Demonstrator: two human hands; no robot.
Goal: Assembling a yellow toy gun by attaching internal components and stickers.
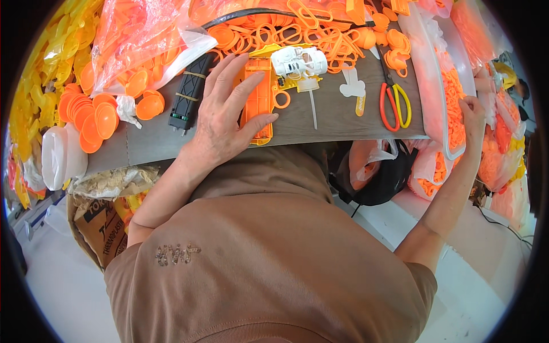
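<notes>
My left hand lies with its fingers spread over the left side of an orange plastic housing, its thumb reaching across the front part. Against the housing's upper right sits a white cylindrical mechanism in a yellow frame, with a thin whitish stem pointing down toward me. A small orange ring sticks out beside the housing. Far to the right, my right hand is at a clear bin of small orange parts. Its fingers are curled together at the parts; whatever they hold is too small to make out.
Scissors with red and yellow handles lie right of the housing, near a white cross-shaped piece. A black banded casing lies left of my left hand. Orange scoops and loose orange loops crowd the table; a black bag hangs below its edge.
</notes>
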